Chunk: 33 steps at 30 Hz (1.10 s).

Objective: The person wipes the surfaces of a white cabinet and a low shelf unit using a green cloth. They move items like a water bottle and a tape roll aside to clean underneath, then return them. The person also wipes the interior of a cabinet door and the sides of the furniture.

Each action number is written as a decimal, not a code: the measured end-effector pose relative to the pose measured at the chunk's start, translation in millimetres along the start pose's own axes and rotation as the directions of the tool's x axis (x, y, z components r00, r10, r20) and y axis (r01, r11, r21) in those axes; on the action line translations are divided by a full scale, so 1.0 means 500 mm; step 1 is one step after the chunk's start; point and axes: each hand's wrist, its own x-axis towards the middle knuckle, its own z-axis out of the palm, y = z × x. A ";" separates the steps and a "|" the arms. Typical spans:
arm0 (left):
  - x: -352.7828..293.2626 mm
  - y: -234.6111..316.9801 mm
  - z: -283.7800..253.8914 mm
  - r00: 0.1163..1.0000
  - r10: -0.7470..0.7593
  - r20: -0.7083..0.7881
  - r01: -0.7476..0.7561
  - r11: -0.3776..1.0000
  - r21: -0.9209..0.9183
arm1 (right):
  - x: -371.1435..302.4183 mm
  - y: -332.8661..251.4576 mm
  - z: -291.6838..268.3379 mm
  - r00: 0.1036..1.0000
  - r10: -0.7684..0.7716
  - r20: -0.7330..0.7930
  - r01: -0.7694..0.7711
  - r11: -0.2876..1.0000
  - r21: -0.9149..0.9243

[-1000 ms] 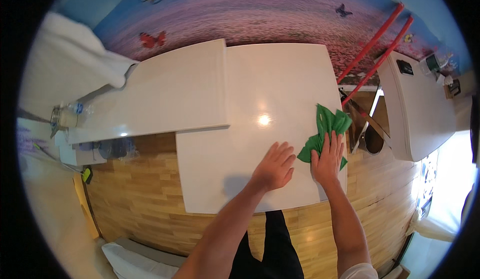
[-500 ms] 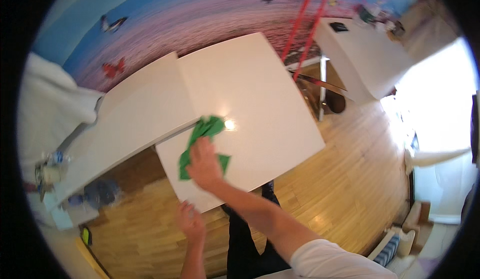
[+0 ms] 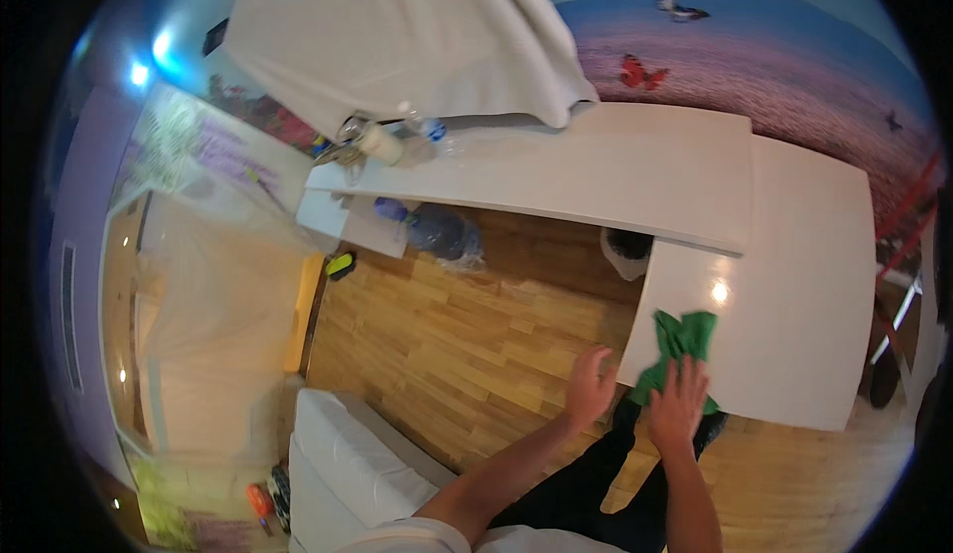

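A crumpled green cloth (image 3: pixel 687 340) lies on the near left corner of the white tabletop (image 3: pixel 784 345), partly over the edge. My right hand (image 3: pixel 678 406) rests flat on it, fingers spread and pointing away from me. Its palm hides the near part of the cloth. To the left, just off the table's edge, my left hand (image 3: pixel 591 389) hovers over the floor. Its fingers are loosely bent and apart, with nothing in them.
A long white shelf (image 3: pixel 596 171) overlaps the table's far left. Small bottles (image 3: pixel 427 126) stand at its far end, beneath a draped white cover (image 3: pixel 417 37). Below are a large water bottle (image 3: pixel 442 230) and a lined bin (image 3: pixel 625 252). A white-covered seat (image 3: pixel 367 464) is nearby.
My view has swung to the left. My right hand has drawn the cloth nearer to the table's near edge. My left hand stays beside the table, empty.
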 end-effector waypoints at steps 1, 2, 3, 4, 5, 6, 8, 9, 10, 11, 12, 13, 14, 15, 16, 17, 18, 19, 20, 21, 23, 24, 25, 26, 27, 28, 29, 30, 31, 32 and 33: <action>-0.017 0.001 0.006 0.999 -0.035 -0.016 0.035 0.999 0.017 | -0.035 0.017 0.002 0.998 0.043 0.034 -0.043 0.999 -0.005; -0.030 -0.006 0.010 0.998 -0.062 -0.024 0.063 0.998 0.025 | -0.065 0.034 0.005 0.994 0.096 0.059 -0.095 0.995 -0.019; -0.031 0.006 0.028 0.998 -0.068 -0.020 0.068 0.997 0.023 | -0.090 0.077 -0.007 0.988 0.152 0.027 -0.150 0.986 -0.067; -0.027 0.021 0.044 0.998 -0.060 -0.011 0.060 0.997 0.049 | -0.112 0.126 -0.023 0.978 0.210 -0.006 -0.209 0.972 -0.112; -0.019 0.037 0.061 0.999 -0.050 -0.002 0.050 0.995 0.081 | -0.132 0.185 -0.040 0.967 0.241 -0.078 -0.251 0.955 -0.156; -0.005 0.056 0.076 0.999 -0.036 0.017 0.034 0.994 0.106 | -0.145 0.248 -0.063 0.948 0.276 -0.158 -0.305 0.931 -0.200; 0.028 0.053 0.116 1.000 -0.010 -0.008 0.011 0.986 0.168 | -0.151 0.390 -0.098 0.919 0.255 -0.300 -0.321 0.927 -0.197; 0.039 0.078 0.166 1.000 0.008 0.007 -0.009 0.988 0.156 | -0.175 0.449 -0.142 0.887 0.257 -0.383 -0.360 0.904 -0.229; 0.049 0.079 0.180 0.992 -0.111 0.053 0.098 0.973 0.211 | -0.181 0.498 -0.162 0.886 0.321 -0.333 -0.404 0.888 -0.219; 0.060 0.066 0.203 0.990 -0.131 0.055 0.124 0.985 0.117 | -0.175 0.543 -0.209 0.867 0.398 -0.299 -0.470 0.853 -0.228; 0.077 0.080 0.232 0.953 -0.295 0.070 0.290 0.954 0.071 | -0.175 0.605 -0.249 0.847 0.469 -0.251 -0.527 0.802 -0.281; 0.108 0.104 0.240 0.947 -0.308 0.090 0.300 0.949 0.096 | -0.169 0.676 -0.262 0.849 0.409 -0.334 -0.504 0.817 -0.281; 0.098 0.040 0.240 0.978 -0.202 -0.052 0.208 0.937 0.280 | -0.123 0.675 -0.270 0.817 0.488 -0.307 -0.563 0.789 -0.246; 0.128 0.077 0.254 0.947 -0.322 -0.017 0.322 0.942 0.098 | -0.115 0.748 -0.287 0.797 0.513 -0.319 -0.598 0.742 -0.303; 0.140 0.066 0.267 0.955 -0.287 -0.081 0.297 0.939 0.172 | -0.083 0.800 -0.302 0.755 0.556 -0.348 -0.640 0.741 -0.204; 0.155 0.087 0.279 0.949 -0.294 -0.115 0.308 0.943 0.128 | -0.060 0.841 -0.323 0.743 0.568 -0.354 -0.659 0.715 -0.233; 0.159 0.096 0.282 0.950 -0.280 -0.137 0.301 0.939 0.167 | -0.018 0.833 -0.353 0.777 0.526 -0.346 -0.616 0.749 -0.244; 0.162 0.108 0.299 0.952 -0.262 -0.156 0.290 0.936 0.197 | 0.021 0.859 -0.366 0.776 0.518 -0.359 -0.613 0.755 -0.233; 0.166 0.120 0.308 0.954 -0.244 -0.174 0.281 0.931 0.235 | 0.053 0.889 -0.377 0.772 0.517 -0.371 -0.613 0.759 -0.219; 0.168 0.148 0.331 0.952 -0.262 -0.158 0.297 0.914 0.275 | 0.084 0.919 -0.369 0.704 0.563 -0.434 -0.631 0.775 -0.019; 0.170 0.161 0.312 0.942 -0.290 -0.170 0.333 0.866 0.373 | 0.150 0.813 -0.379 0.657 0.635 -0.407 -0.675 0.736 0.058; 0.170 0.163 0.311 0.940 -0.293 -0.175 0.340 0.846 0.411 | 0.169 0.799 -0.353 0.673 0.535 -0.511 -0.640 0.768 -0.039; 0.166 0.156 0.313 0.946 -0.273 -0.176 0.323 0.840 0.435 | 0.177 0.783 -0.332 0.711 0.480 -0.513 -0.619 0.774 -0.134; 0.172 0.156 0.316 0.953 -0.245 -0.177 0.300 0.840 0.453 | 0.189 0.753 -0.322 0.743 0.421 -0.520 -0.594 0.773 -0.224; 0.176 0.164 0.320 0.947 -0.268 -0.179 0.321 0.836 0.446 | 0.203 0.717 -0.318 0.774 0.360 -0.521 -0.567 0.762 -0.315; 0.177 0.168 0.314 0.936 -0.295 -0.191 0.350 0.825 0.443 | 0.228 0.663 -0.306 0.811 0.387 -0.438 -0.528 0.807 -0.265; 0.176 0.170 0.309 0.925 -0.322 -0.201 0.379 0.814 0.440 | 0.235 0.615 -0.283 0.857 0.321 -0.402 -0.450 0.848 -0.281; 0.176 0.169 0.305 0.928 -0.309 -0.209 0.372 0.806 0.460 | 0.246 0.556 -0.272 0.904 0.295 -0.311 -0.382 0.882 -0.275; 0.175 0.164 0.302 0.929 -0.297 -0.219 0.368 0.798 0.478 | 0.243 0.502 -0.251 0.939 0.230 -0.255 -0.294 0.923 -0.248; 0.175 0.157 0.305 0.933 -0.282 -0.224 0.358 0.788 0.501 | 0.232 0.449 -0.230 0.970 0.155 -0.190 -0.196 0.956 -0.219; 0.177 0.155 0.310 0.938 -0.263 -0.225 0.344 0.780 0.522 | 0.206 0.414 -0.203 0.988 0.057 -0.147 -0.084 0.979 -0.187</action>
